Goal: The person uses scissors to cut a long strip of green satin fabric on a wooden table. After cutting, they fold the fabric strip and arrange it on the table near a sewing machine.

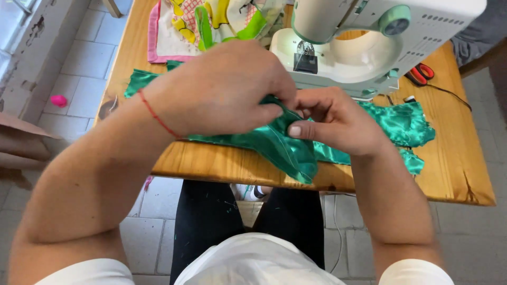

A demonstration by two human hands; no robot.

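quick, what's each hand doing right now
left hand: closed, fingers pinching the green satin fabric
right hand: closed, gripping the same fabric

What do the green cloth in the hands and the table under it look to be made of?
Green cloth: probably satin or a similar woven fabric, judging by its glossy sheen and soft folds. Table: wood, seemingly varnished, with visible grain, knots and a light shine.

Wooden worktop (454, 174), warm orange grain, dark knot near its right front corner. Pale grey tiled floor (90, 79) beneath and at left, brightly daylit. Chipped white wall base (31, 47) at far left, cardboard (21, 142) lying beside it.
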